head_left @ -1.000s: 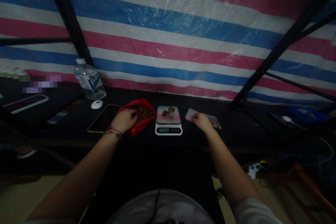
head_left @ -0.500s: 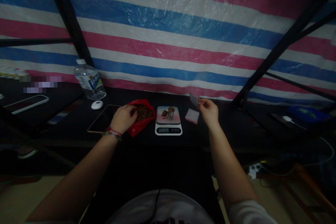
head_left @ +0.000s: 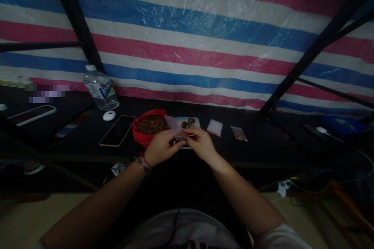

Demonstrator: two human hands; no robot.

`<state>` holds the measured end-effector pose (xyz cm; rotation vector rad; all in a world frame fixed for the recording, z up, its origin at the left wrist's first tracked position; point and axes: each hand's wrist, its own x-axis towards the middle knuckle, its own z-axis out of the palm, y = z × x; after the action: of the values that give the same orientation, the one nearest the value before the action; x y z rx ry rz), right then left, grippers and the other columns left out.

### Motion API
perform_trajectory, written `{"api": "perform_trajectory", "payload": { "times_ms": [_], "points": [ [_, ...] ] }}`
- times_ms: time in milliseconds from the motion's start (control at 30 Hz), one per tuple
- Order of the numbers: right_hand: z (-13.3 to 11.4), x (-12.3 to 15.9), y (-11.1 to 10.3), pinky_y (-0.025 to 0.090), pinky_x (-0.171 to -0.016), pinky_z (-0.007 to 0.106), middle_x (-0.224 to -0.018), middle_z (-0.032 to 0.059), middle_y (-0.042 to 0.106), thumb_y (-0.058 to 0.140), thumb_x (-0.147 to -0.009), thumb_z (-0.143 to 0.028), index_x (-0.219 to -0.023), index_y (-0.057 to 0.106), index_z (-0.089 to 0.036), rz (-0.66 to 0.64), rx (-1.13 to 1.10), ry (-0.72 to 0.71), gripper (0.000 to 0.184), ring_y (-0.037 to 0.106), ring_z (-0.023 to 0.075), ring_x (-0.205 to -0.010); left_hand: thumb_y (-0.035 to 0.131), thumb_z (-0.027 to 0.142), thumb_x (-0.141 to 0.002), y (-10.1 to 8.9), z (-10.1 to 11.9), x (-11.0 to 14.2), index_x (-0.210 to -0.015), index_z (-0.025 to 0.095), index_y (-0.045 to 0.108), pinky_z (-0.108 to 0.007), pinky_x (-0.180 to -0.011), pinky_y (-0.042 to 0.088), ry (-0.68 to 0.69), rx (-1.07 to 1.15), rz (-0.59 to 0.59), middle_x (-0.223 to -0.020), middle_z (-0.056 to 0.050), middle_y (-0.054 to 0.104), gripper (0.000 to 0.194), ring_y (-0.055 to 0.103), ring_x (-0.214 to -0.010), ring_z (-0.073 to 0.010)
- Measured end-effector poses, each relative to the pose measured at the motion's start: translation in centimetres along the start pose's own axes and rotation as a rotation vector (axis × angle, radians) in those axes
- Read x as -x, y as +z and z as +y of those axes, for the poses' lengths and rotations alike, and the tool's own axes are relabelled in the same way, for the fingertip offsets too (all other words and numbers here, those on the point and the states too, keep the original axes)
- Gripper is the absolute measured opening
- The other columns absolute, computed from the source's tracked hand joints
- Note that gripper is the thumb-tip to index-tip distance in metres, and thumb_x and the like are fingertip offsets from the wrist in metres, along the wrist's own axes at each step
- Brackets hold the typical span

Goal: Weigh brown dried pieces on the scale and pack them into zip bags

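Observation:
Both hands meet over the front of the scale, closed on a small clear plastic bag (head_left: 173,123). My left hand (head_left: 160,147) pinches its left side and my right hand (head_left: 201,144) its right side. Behind them, on the plate of the white kitchen scale (head_left: 196,121), stand a small metal cup (head_left: 191,122) and a little heap of brown bits. The fingers cover most of the scale's front. Left of it lies an open red plastic bag (head_left: 142,138) full of brown seed-like pieces (head_left: 152,123).
Right of the scale lie a stack of small clear bags (head_left: 214,127) and a filled small bag (head_left: 239,134). To the left are a phone (head_left: 117,130), a white earbud case (head_left: 109,116) and a plastic bottle (head_left: 101,89). Striped sheeting (head_left: 187,39) hangs behind the black table.
My right hand has come left with the small plastic bag to the front of the scale. My left hand has left the red bag and joined it. The filled small bag is now visible.

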<state>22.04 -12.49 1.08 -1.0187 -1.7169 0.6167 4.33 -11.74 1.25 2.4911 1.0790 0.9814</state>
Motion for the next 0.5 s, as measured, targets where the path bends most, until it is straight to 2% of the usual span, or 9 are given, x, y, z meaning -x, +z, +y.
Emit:
{"api": "perform_trajectory", "payload": {
  "times_ms": [200,333,500],
  "points": [
    [-0.1,1.2,0.3,0.053,-0.076,0.029,-0.086,0.0034,0.07,0.059,-0.076,-0.016,-0.088,0.072,-0.023,-0.007,0.113,-0.042,0.019,0.065,0.0155,-0.082,0.047,0.033,-0.087,0.1,0.6,0.2,-0.094,0.019,0.069,-0.027,-0.071,0.046,-0.072,0.048,-0.06,-0.082,-0.006,0.07,0.027,0.063,-0.075,-0.017],
    [0.1,1.5,0.0,0.053,-0.073,0.029,-0.082,0.0034,0.07,0.058,-0.077,-0.016,-0.085,0.072,-0.022,0.019,0.175,-0.074,0.017,0.065,0.0153,-0.077,0.049,0.026,-0.083,0.4,0.8,0.2,-0.09,0.019,0.069,-0.025,-0.069,0.046,-0.092,0.074,-0.07,-0.083,-0.005,0.07,0.022,0.063,-0.075,-0.0165],
    [-0.2,1.6,-0.2,0.052,-0.07,0.027,-0.08,0.0033,0.068,0.057,-0.076,-0.014,-0.082,0.07,-0.022,0.06,0.259,-0.121,0.016,0.064,0.0153,-0.075,0.05,0.026,-0.083,1.2,0.5,0.2,-0.085,0.018,0.069,-0.026,-0.072,0.048,-0.175,0.238,-0.002,-0.086,-0.004,0.071,0.021,0.064,-0.078,-0.0167]
  ]
}}
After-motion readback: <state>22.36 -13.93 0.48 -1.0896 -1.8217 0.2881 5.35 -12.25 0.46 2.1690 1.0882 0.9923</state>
